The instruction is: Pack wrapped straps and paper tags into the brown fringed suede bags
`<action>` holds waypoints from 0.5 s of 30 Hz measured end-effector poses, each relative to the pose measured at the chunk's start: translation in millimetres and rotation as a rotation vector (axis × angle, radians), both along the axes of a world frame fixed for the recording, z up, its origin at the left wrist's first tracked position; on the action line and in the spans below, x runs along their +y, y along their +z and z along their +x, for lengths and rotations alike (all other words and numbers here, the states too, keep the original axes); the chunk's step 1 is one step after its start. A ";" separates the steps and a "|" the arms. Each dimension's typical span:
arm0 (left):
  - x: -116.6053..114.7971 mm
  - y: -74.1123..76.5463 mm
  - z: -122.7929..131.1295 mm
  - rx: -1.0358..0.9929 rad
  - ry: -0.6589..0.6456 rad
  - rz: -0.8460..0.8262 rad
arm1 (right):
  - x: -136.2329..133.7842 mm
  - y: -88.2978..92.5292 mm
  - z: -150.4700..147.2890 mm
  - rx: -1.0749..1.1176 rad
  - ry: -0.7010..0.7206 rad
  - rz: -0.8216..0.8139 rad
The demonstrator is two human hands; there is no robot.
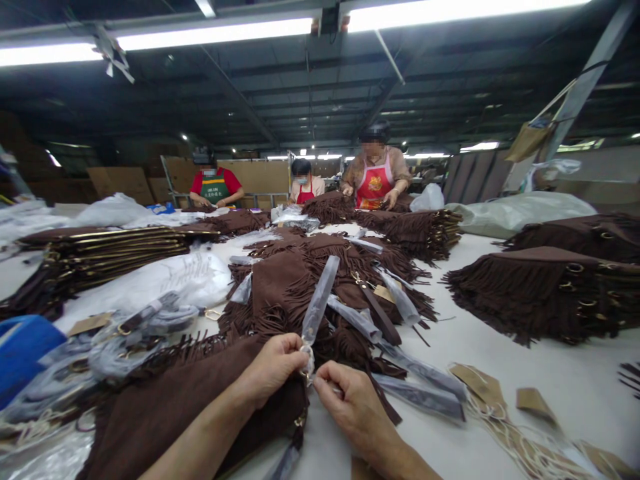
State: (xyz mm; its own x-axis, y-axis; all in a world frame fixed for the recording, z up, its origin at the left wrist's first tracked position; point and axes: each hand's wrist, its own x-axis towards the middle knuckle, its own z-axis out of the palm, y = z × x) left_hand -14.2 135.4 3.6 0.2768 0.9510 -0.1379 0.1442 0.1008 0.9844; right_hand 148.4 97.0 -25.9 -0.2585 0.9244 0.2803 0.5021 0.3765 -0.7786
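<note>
My left hand (pixel 277 363) pinches the wrapped end of a strap in clear plastic (pixel 320 300), whose free length sticks up and away. Close on its right, my right hand (pixel 345 393) has its fingers pressed together beside the same wrapped end; what they grip is too small to make out. Under my left forearm lies a dark brown fringed bag (pixel 185 400), with a metal clip (pixel 299 421) at its right edge. More brown fringed pieces (pixel 280 283) are heaped just beyond my hands, with plastic-wrapped straps (pixel 420 397) among them.
Stacked brown bags stand at the left (pixel 115 250) and right (pixel 540 287). Cardboard tags with strings (pixel 480 387) lie at front right. A blue object (pixel 27 353) and wrapped straps (pixel 120 353) are at left. Three people in aprons (pixel 375 180) work across the table.
</note>
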 end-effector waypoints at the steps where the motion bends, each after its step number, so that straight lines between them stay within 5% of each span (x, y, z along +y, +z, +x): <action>1: -0.2 0.2 0.3 0.000 -0.001 0.000 | 0.0 0.3 -0.5 0.001 -0.003 -0.013; 15: -2.4 2.0 2.2 0.056 0.005 0.055 | 1.1 -1.6 -6.3 0.308 0.026 -0.270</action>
